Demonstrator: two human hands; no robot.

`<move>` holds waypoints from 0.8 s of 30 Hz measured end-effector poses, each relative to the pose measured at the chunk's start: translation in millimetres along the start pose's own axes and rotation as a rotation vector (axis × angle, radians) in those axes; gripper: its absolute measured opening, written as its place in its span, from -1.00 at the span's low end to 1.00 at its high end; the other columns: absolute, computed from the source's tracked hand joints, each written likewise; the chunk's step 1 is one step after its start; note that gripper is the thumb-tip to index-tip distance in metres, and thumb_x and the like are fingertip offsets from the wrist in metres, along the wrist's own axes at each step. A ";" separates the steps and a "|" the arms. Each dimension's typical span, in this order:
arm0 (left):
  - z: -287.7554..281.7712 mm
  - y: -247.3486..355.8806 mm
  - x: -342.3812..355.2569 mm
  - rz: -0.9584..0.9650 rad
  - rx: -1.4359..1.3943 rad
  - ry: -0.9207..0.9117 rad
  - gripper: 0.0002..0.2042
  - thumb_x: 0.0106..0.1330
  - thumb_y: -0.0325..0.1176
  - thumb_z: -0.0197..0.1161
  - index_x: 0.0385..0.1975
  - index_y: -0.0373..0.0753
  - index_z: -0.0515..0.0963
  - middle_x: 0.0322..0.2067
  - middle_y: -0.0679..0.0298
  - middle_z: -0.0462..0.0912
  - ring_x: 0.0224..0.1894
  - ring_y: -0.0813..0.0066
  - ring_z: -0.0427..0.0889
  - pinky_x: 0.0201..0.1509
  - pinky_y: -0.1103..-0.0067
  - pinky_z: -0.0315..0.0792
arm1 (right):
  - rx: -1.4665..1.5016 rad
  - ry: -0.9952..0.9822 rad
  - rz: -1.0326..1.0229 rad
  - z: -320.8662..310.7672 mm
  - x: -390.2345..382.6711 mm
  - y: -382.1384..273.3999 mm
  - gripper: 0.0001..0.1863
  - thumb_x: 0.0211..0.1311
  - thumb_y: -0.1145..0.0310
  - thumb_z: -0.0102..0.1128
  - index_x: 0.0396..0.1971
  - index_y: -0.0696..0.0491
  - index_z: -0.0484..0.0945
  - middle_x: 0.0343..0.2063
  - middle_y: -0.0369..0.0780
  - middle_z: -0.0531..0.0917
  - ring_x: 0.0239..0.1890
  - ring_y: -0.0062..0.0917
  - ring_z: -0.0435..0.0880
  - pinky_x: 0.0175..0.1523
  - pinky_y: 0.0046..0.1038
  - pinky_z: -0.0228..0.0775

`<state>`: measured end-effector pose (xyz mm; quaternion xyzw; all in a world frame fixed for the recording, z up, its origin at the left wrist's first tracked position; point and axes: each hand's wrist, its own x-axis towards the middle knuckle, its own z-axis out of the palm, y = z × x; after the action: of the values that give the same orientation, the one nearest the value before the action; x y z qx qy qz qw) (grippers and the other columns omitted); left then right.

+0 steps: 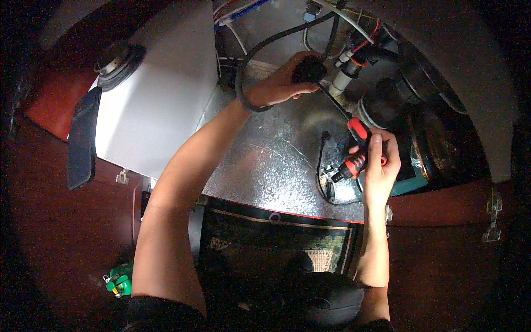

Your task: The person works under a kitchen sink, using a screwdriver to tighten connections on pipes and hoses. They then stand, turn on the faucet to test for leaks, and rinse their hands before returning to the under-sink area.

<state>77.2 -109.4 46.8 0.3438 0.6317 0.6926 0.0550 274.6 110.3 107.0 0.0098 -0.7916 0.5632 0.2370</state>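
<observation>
My left hand point(276, 86) is closed around a dark round part point(308, 69) near the back of the cabinet, while a black hose point(246, 58) loops around my left wrist. My right hand point(381, 160) grips a red-and-black pistol-handled screwdriver point(358, 128); its long thin shaft reaches up-left to the dark part, where its tip is hidden. A thin black cable point(319, 177) lies looped below the tool on the foil-lined cabinet floor point(260, 166). A white pipe point(343, 83) with an orange ring stands just right of my left hand.
A white unit point(155, 83) with a black handle fills the left. Wires and tubes point(354, 25) hang at the back. Dark containers point(420, 144) crowd the right. Wooden doors point(77, 221) stand open either side. A patterned mat point(276, 238) and a green object point(119, 282) are low in view.
</observation>
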 end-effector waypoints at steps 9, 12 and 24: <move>-2.3 -4.3 -5.2 0.193 0.205 0.087 -0.22 0.27 -0.31 0.52 0.43 -0.17 0.18 0.12 0.20 0.51 0.06 0.39 0.57 0.17 0.45 0.52 | 0.177 -0.054 0.340 -16.8 7.0 13.2 -0.81 0.56 0.24 0.15 -0.10 0.06 0.53 -0.43 -0.31 0.58 -0.59 -0.76 0.44 -0.58 -0.63 0.20; -4.9 -6.5 -2.0 0.173 0.138 0.055 -0.21 0.26 -0.31 0.53 0.42 -0.21 0.18 0.19 0.16 0.49 0.27 0.33 0.47 0.40 0.42 0.35 | 0.549 -0.153 0.593 -29.1 6.5 10.6 -0.79 0.54 0.30 0.15 0.00 0.09 0.52 -0.40 -0.28 0.61 -0.58 -0.74 0.48 -0.56 -0.67 0.23; -21.4 3.3 -14.6 0.026 0.113 0.004 -0.19 0.25 -0.22 0.53 0.44 -0.13 0.18 0.10 0.22 0.51 -0.13 0.46 0.59 -0.12 0.54 0.58 | 0.023 -0.181 0.091 -28.6 -18.3 27.0 -0.65 0.56 0.46 0.05 0.22 0.28 0.45 -0.34 -0.17 0.68 -0.44 -0.58 0.69 -0.29 -0.52 0.59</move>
<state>77.7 -135.4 44.6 0.3531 0.6655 0.6571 0.0255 293.7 141.2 83.2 0.0273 -0.8028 0.5793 0.1388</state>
